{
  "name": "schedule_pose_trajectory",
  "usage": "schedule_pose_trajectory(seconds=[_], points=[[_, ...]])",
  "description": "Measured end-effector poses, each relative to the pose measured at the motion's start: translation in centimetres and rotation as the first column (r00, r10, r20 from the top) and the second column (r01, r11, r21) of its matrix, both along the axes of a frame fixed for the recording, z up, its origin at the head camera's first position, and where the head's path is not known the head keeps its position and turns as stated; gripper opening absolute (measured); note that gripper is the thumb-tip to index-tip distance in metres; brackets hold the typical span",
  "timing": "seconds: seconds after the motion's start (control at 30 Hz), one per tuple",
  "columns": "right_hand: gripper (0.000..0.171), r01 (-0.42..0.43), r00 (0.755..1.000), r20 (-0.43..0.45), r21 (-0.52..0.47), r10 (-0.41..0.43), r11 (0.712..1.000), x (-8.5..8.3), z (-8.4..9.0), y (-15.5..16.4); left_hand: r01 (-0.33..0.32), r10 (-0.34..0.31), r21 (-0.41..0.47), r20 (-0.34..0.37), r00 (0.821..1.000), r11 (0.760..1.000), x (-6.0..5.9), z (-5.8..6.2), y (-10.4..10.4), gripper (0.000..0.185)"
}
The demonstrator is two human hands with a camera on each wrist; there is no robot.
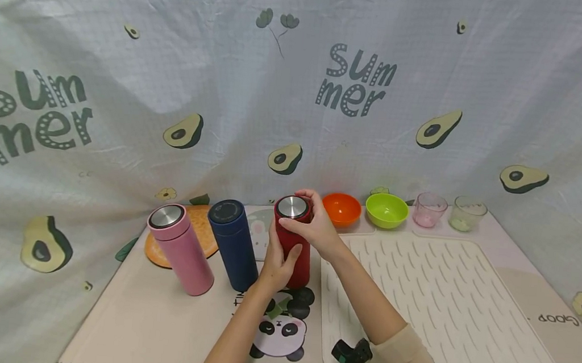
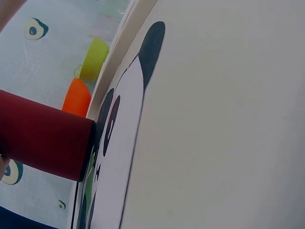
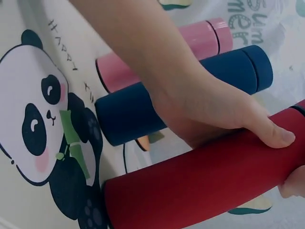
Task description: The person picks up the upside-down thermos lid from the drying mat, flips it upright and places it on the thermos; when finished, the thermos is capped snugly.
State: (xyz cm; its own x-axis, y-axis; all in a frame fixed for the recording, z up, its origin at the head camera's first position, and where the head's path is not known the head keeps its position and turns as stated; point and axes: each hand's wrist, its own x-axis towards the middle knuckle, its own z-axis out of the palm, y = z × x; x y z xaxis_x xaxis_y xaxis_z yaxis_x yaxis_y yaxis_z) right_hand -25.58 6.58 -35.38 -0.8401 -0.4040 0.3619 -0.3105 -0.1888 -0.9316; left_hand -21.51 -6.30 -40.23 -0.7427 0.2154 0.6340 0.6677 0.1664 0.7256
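Panda-print table mat (image 1: 157, 319), ribbed drying mat (image 1: 440, 301), avocado-print backdrop cloth (image 1: 277, 89).

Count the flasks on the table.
3, standing in a row: pink flask on the left, blue flask in the middle, red flask on the right, held by both hands. None look hidden.

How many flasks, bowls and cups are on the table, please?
Flasks: 3, pink, navy, red
Bowls: 2, orange, green
Cups: 2, pink, clear
Total: 7
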Motion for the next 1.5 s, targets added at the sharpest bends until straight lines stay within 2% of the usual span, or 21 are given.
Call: schedule_pose_trajectory(seconds=[0.13,0.27,0.43,0.6,0.67,0.77,0.97,1.13,1.3,1.5], points=[[0.062,-0.031,1.000,0.006,-0.020,0.031,0.999,-0.03,-0.04,0.15,0.005,-0.005,0.002,0.004,1.000,1.000,0.00,-0.05,0.04,0.075],[0.061,-0.006,1.000,0.020,-0.009,0.006,1.000,0.00,0.01,0.06,-0.004,0.004,0.000,0.003,1.000,1.000,0.00,-0.19,0.08,0.075],[0.060,-0.038,0.998,0.042,-0.045,0.040,0.998,-0.07,-0.01,0.21,-0.004,0.004,-0.001,0.017,1.000,1.000,0.12,-0.21,0.17,0.074],[0.057,-0.017,0.998,0.055,-0.048,0.019,0.999,0.02,-0.01,0.24,-0.006,0.006,-0.005,0.027,1.000,1.000,0.22,-0.08,0.31,0.073],[0.058,-0.038,0.998,0.052,-0.059,0.041,0.998,0.07,0.02,0.36,-0.006,0.006,-0.004,0.032,0.999,1.000,-0.10,-0.45,0.32,0.074],[0.058,-0.067,0.997,0.034,-0.090,0.071,0.994,-0.09,-0.11,0.55,-0.008,0.009,-0.009,0.046,0.999,1.000,-0.08,-0.37,0.32,0.075],[0.060,-0.011,0.999,0.034,-0.035,0.012,0.999,0.05,-0.37,0.25,-0.031,0.033,-0.037,0.044,0.999,0.999,0.39,0.04,0.31,0.074],[0.057,-0.074,0.997,-0.010,-0.051,0.074,0.996,0.00,-0.31,0.52,-0.022,0.023,-0.028,0.042,0.999,0.999,0.37,0.11,0.26,0.076],[0.060,-0.074,0.997,0.010,-0.082,0.075,0.994,-0.15,-0.35,0.53,-0.020,0.022,-0.030,0.038,0.999,0.999,0.30,0.05,0.23,0.076],[0.058,-0.153,0.988,0.018,-0.120,0.156,0.981,-0.54,-0.62,0.75,-0.021,0.022,-0.024,0.042,0.999,1.000,0.22,0.08,0.21,0.077]])
